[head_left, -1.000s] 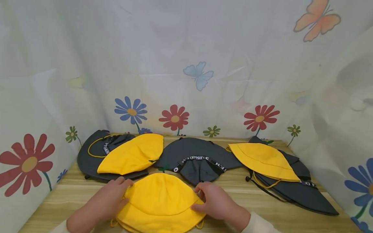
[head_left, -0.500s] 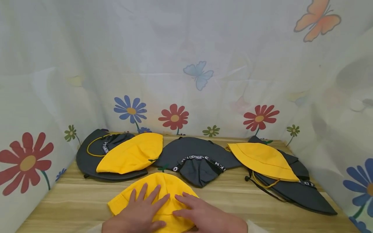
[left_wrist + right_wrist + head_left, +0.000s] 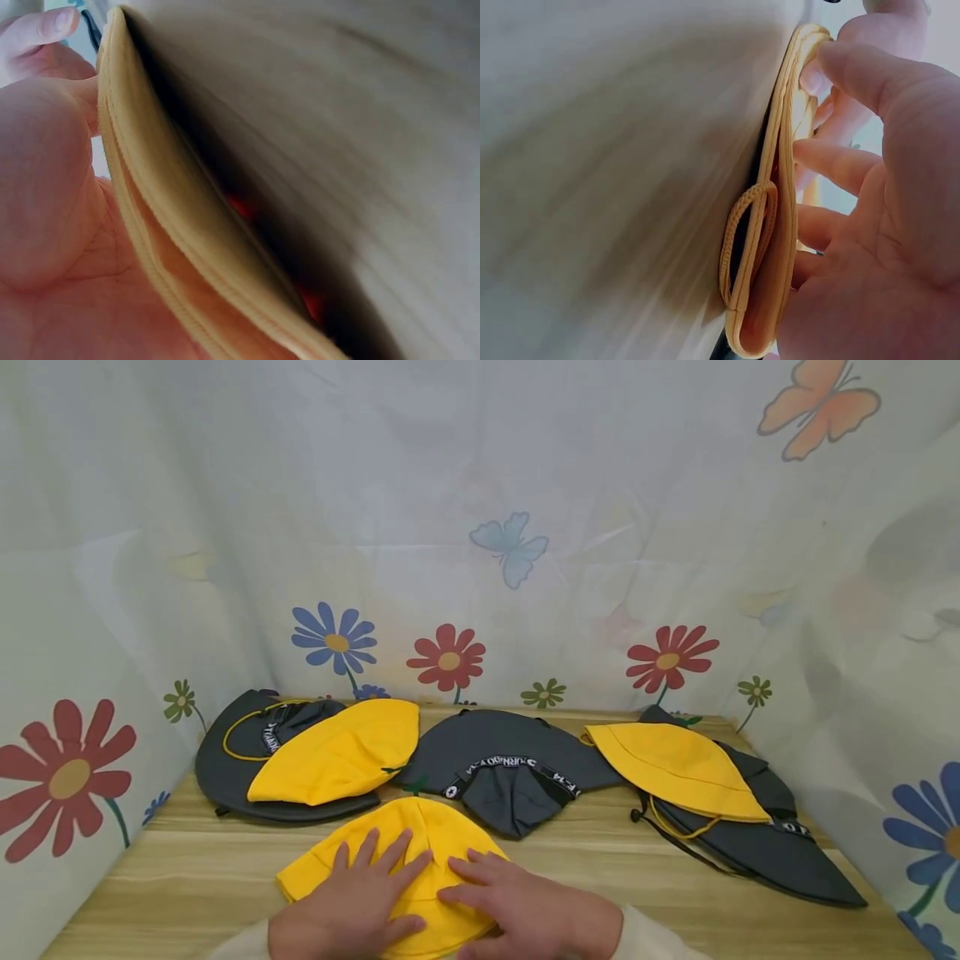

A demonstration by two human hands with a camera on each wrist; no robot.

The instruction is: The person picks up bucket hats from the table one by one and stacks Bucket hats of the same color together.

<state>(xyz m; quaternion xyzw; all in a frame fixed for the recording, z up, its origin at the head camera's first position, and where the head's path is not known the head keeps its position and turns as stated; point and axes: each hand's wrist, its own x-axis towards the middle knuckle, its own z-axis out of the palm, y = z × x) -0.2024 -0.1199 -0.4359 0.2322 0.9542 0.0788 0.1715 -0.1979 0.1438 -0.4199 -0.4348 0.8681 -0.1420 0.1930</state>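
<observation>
"How far along?"
"On the tabletop point(image 3: 180, 877), 3 dark hats point(image 3: 517, 735) and 2 yellow hats point(image 3: 345, 752) lay behind."
"The front yellow hat point(image 3: 420, 827)?"
"Under left grip point(image 3: 348, 902) and right grip point(image 3: 528, 902), both spread, clasping nothing; seemingly little flattening remained."

We are looking into a small screened-off space: pale, creased sheeting point(image 3: 360, 468) printed with flowers point(image 3: 448, 660) and butterflies point(image 3: 817, 412) walls in the back and both sides of a wood-grain table point(image 3: 172, 877). Whether a home or a workshop lies beyond, we cannot tell.
</observation>
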